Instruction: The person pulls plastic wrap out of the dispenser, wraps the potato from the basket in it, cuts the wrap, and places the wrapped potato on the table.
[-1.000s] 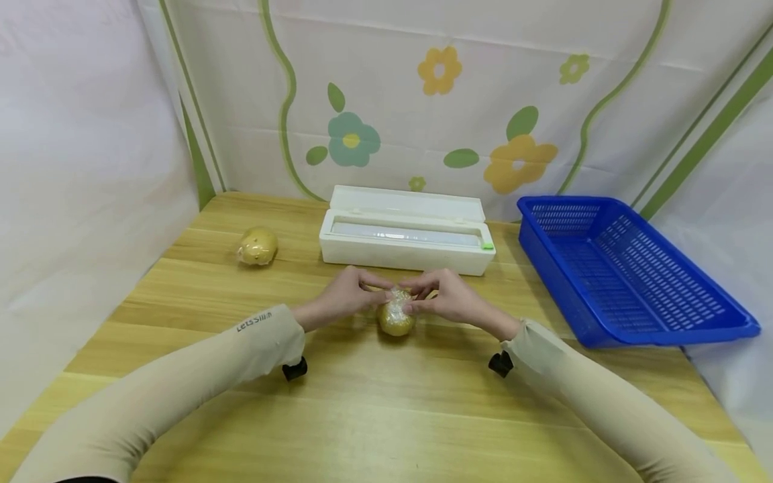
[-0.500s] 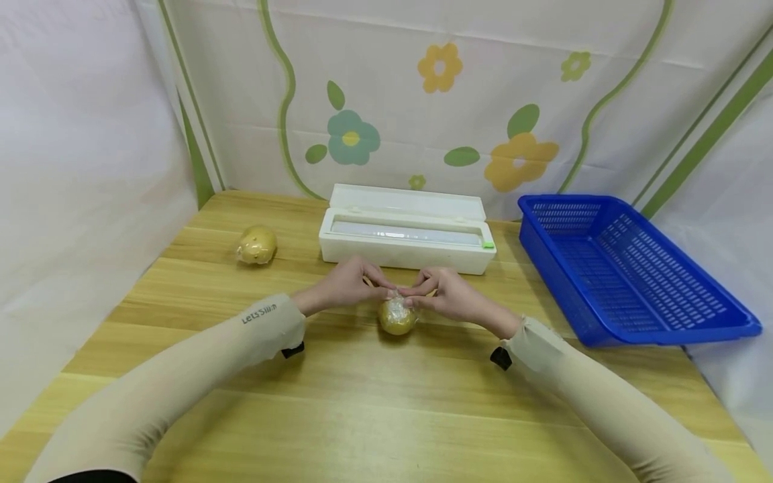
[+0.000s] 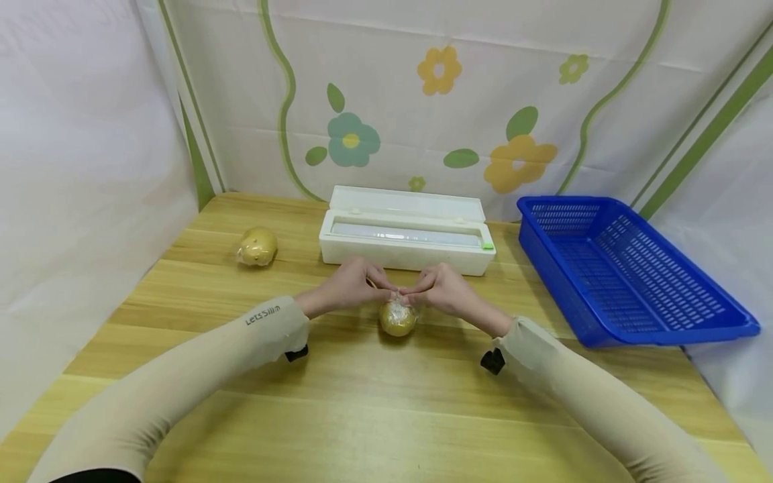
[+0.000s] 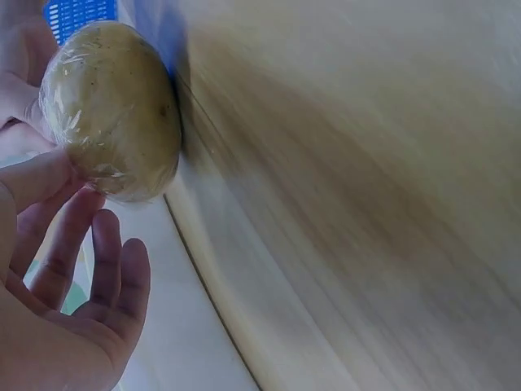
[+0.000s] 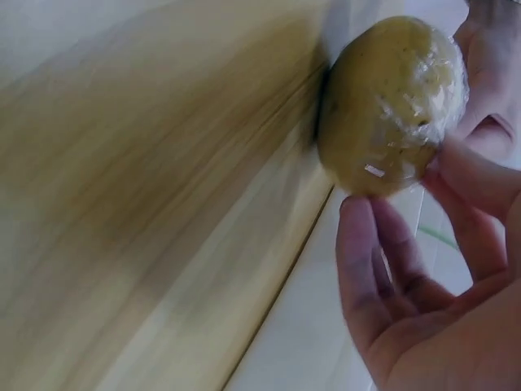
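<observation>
A potato (image 3: 398, 320) covered in clear cling film sits on the wooden table in front of me. My left hand (image 3: 353, 285) pinches the film at the potato's top between thumb and forefinger. From the other side my right hand (image 3: 449, 293) pinches the film there too, its fingertips meeting the left ones. In the left wrist view the film lies glossy and creased over the potato (image 4: 118, 110), and the other left fingers stay loosely bent beside it. The right wrist view has the right thumb and forefinger at the film's edge on the potato (image 5: 391, 106).
A second film-wrapped potato (image 3: 258, 246) lies at the left of the table. Behind my hands stands a white cling film box (image 3: 404, 253) with its lid up and a roll inside. On the right is a blue perforated basket (image 3: 555, 275).
Both hands have drawn closer together at the top of the potato, and their fingertips now meet on the film. The potato has stayed nearly in place.
</observation>
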Demonstrator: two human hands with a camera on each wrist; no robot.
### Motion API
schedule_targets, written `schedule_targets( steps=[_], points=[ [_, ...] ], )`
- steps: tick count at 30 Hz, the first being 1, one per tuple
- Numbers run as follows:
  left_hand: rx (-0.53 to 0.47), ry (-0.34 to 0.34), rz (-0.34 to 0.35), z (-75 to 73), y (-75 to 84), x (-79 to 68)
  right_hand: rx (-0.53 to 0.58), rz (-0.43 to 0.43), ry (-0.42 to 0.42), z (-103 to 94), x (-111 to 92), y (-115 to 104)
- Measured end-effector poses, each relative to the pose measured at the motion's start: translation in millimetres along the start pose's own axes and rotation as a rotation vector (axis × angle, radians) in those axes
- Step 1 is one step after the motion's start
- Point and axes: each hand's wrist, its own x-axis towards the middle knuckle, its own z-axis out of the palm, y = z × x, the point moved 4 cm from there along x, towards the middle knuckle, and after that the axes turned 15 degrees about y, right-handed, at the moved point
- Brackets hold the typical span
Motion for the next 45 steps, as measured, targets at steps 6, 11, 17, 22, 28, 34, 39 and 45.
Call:
schedule_targets(
  steps=[6,11,17,22,28,34,39,45],
  points=[
    [-0.014,0.018,0.007,2.6,3.4,0.9,0.005,0.041,0.05,0.6,-0.8,-5.4],
    [-0.028,0.031,0.01,4.0,2.2,0.4,-0.018,0.027,0.069,0.9,-2.3,-9.4],
    [-0.028,0.039,-0.001,4.6,-0.1,-0.8,-0.032,0.012,0.043,1.8,-2.2,-9.8],
    [-0.025,0.052,0.008,4.3,0.1,-2.1,-0.041,-0.007,0.035,1.5,-2.6,-10.4],
    [-0.033,0.061,0.006,3.4,1.3,-4.2,-0.015,0.004,0.038,2.1,-4.1,-10.1],
    [-0.055,0.037,0.031,3.7,1.4,-4.3,-0.008,-0.059,0.069,1.8,-9.7,-5.9],
    [-0.052,0.017,0.047,2.2,0.4,-6.4,0.004,-0.109,0.073,-2.2,-13.8,-3.9],
    [0.011,0.024,0.179,-4.2,6.5,-12.9,-0.026,-0.134,0.05,-12.2,-18.7,-5.3]
  ],
)
